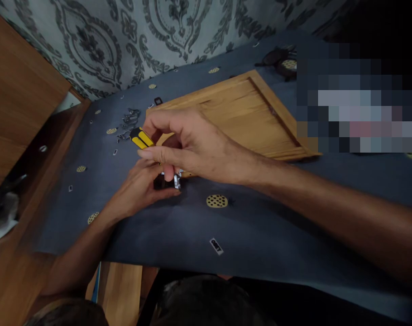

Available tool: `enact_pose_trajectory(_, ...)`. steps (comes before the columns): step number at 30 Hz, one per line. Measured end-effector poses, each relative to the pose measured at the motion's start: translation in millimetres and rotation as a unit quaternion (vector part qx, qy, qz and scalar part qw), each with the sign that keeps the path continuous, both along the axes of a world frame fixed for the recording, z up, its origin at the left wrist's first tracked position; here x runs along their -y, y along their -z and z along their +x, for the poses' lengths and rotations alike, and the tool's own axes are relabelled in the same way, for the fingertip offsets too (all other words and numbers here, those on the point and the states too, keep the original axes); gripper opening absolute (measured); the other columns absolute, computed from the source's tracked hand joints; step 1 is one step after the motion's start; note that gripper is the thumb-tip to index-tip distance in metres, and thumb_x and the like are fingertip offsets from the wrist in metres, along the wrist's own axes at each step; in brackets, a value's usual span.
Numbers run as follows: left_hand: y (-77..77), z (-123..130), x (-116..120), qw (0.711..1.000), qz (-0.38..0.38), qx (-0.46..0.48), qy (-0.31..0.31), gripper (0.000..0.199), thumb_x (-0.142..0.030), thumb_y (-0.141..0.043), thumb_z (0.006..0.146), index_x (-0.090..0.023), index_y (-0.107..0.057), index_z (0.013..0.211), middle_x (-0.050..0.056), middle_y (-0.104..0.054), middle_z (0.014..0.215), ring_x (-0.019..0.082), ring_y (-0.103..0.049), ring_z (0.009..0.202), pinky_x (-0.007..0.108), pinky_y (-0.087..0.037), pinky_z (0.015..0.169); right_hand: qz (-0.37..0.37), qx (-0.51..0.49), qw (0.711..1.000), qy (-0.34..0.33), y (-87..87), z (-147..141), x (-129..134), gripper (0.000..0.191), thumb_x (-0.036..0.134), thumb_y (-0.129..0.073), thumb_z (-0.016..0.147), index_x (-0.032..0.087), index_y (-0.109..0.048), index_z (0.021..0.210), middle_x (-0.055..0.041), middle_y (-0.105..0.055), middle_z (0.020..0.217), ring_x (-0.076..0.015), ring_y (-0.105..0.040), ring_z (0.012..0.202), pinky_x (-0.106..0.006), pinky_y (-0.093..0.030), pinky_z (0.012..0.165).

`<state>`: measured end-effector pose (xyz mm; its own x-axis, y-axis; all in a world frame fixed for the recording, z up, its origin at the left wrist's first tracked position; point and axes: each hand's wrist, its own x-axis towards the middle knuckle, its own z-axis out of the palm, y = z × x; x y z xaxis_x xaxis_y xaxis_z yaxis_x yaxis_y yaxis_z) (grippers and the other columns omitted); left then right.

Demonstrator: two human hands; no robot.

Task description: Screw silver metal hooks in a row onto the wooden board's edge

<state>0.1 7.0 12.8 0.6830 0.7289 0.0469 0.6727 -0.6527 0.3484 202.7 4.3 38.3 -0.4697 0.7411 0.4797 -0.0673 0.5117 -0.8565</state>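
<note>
My right hand (199,147) is closed around the yellow-and-black handle of a screwdriver (141,138); my fingers hide its shaft. Just below, my left hand (138,188) pinches a shiny metal hinge (177,181) between thumb and fingers, at the near left corner of a wooden cabinet door (222,106). The door lies flat on the bedding, with its raised frame facing up. How the screwdriver's tip meets the hinge is hidden behind my hands.
Several loose metal hinges (130,118) lie in a heap left of the door. A small dark square piece (158,101) rests near its far left corner. Dark objects (275,61) sit beyond it. A wooden cabinet (26,90) stands left; a blurred-out person is at right.
</note>
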Motion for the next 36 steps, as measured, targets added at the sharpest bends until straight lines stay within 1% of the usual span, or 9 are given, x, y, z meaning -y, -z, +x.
enact_pose_trajectory(4,0.4,-0.7,-0.2,1.000,-0.002,0.000,-0.007,0.036,-0.056,-0.072,0.086,-0.023,-0.070,0.100,0.006,-0.070,0.104,0.031,-0.064,0.109,0.046,-0.054,0.095,-0.010,-0.007,1.000,-0.009,-2.4,0.0,1.1,0.024,0.022,-0.066,0.096,0.021,-0.046,0.081,0.0074,-0.052,0.072,-0.0060,-0.053,0.061,-0.017,-0.045,0.057)
enact_pose_trajectory(9,-0.8,-0.6,-0.1,1.000,-0.007,-0.002,-0.011,0.036,-0.056,-0.073,0.085,-0.023,-0.070,0.099,0.007,-0.070,0.111,0.032,-0.063,0.113,0.049,-0.053,0.099,0.000,0.014,1.000,-0.026,-3.7,2.0,0.6,0.019,0.020,-0.059,0.099,0.020,-0.050,0.083,0.0056,-0.056,0.076,-0.0056,-0.054,0.060,-0.017,-0.044,0.055)
enact_pose_trajectory(12,-1.6,0.3,-0.1,1.000,-0.009,-0.005,-0.012,0.037,-0.055,-0.073,0.084,-0.023,-0.070,0.101,0.007,-0.071,0.110,0.032,-0.064,0.112,0.051,-0.053,0.099,0.006,0.017,0.999,-0.037,-1.7,1.8,-0.7,0.021,0.023,-0.058,0.100,0.020,-0.052,0.080,0.0055,-0.055,0.072,-0.0065,-0.055,0.060,-0.017,-0.044,0.054)
enact_pose_trajectory(18,-2.0,1.7,0.4,1.000,-0.016,0.007,-0.006,0.035,-0.057,-0.072,0.085,-0.025,-0.071,0.101,0.006,-0.071,0.107,0.032,-0.063,0.114,0.051,-0.052,0.101,0.001,0.004,1.000,0.000,0.1,-0.2,-2.2,0.023,0.027,-0.067,0.094,0.020,-0.052,0.079,0.0054,-0.054,0.076,-0.0079,-0.054,0.067,-0.018,-0.044,0.055)
enact_pose_trajectory(22,-1.2,1.2,0.5,1.000,-0.021,0.009,-0.015,0.037,-0.054,-0.075,0.084,-0.023,-0.072,0.104,0.007,-0.070,0.110,0.033,-0.063,0.115,0.052,-0.053,0.101,0.003,-0.008,1.000,0.012,0.1,-1.4,-3.2,0.031,0.026,-0.070,0.092,0.022,-0.044,0.076,0.0064,-0.048,0.072,-0.0089,-0.052,0.067,-0.019,-0.045,0.056)
enact_pose_trajectory(25,-2.4,1.2,0.4,1.000,-0.025,0.004,-0.015,0.039,-0.051,-0.077,0.083,-0.022,-0.073,0.108,0.008,-0.070,0.115,0.033,-0.064,0.115,0.053,-0.053,0.103,0.013,-0.001,1.000,0.019,-1.6,0.1,-4.4,0.032,0.024,-0.069,0.092,0.023,-0.040,0.077,0.0065,-0.047,0.073,-0.0088,-0.052,0.069,-0.019,-0.045,0.059)
enact_pose_trajectory(30,-4.1,1.4,-0.4,1.000,-0.023,-0.008,-0.015,0.040,-0.052,-0.075,0.084,-0.025,-0.072,0.112,0.007,-0.070,0.117,0.031,-0.063,0.114,0.051,-0.053,0.101,0.040,0.036,0.999,-0.006,-5.5,5.9,-6.7,0.026,0.021,-0.061,0.096,0.021,-0.044,0.076,0.0048,-0.050,0.075,-0.0096,-0.054,0.073,-0.020,-0.047,0.063)
enact_pose_trajectory(32,-3.4,1.2,-0.6,1.000,-0.017,-0.002,-0.013,0.041,-0.053,-0.076,0.083,-0.026,-0.071,0.113,0.007,-0.070,0.117,0.031,-0.063,0.115,0.052,-0.053,0.102,0.044,0.035,0.998,-0.004,-4.8,5.9,-7.2,0.027,0.021,-0.062,0.095,0.021,-0.044,0.075,0.0043,-0.050,0.075,-0.0098,-0.055,0.073,-0.019,-0.047,0.062)
enact_pose_trajectory(36,-2.0,1.1,-0.5,1.000,-0.022,0.004,-0.015,0.039,-0.053,-0.075,0.083,-0.026,-0.071,0.110,0.007,-0.070,0.118,0.032,-0.062,0.118,0.054,-0.050,0.107,0.032,0.003,0.999,0.032,0.3,0.8,-5.8,0.033,0.023,-0.069,0.090,0.023,-0.040,0.075,0.0048,-0.048,0.076,-0.0098,-0.053,0.071,-0.019,-0.045,0.057)
